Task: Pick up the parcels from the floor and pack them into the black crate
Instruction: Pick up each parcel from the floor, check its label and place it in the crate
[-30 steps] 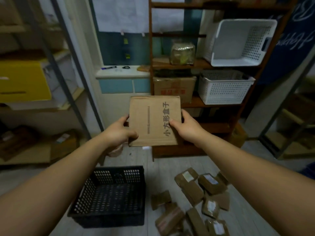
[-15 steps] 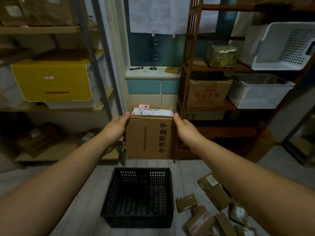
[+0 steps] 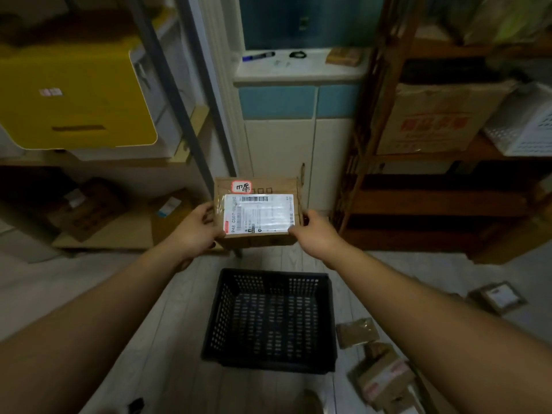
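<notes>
A brown cardboard parcel (image 3: 257, 213) with a white shipping label on top is held flat between both hands, above and just beyond the far edge of the black crate (image 3: 221, 318). My left hand (image 3: 198, 227) grips its left side, my right hand (image 3: 313, 234) its right side. The perforated crate stands on the floor below, with nothing visible inside it. More brown parcels lie on the floor to its right: one close to the crate (image 3: 357, 333), a taped one (image 3: 385, 380) nearer me, and one farther right (image 3: 497, 298).
A metal shelf rack (image 3: 191, 138) with a yellow box (image 3: 74, 94) stands at the left. A wooden shelf unit (image 3: 418, 204) with a carton and white baskets stands at the right. A white cabinet and sill lie straight ahead.
The parcel has tipped from upright to flat, label side up, and come lower toward the crate. My view has tilted down and the crate now sits centred below my hands.
</notes>
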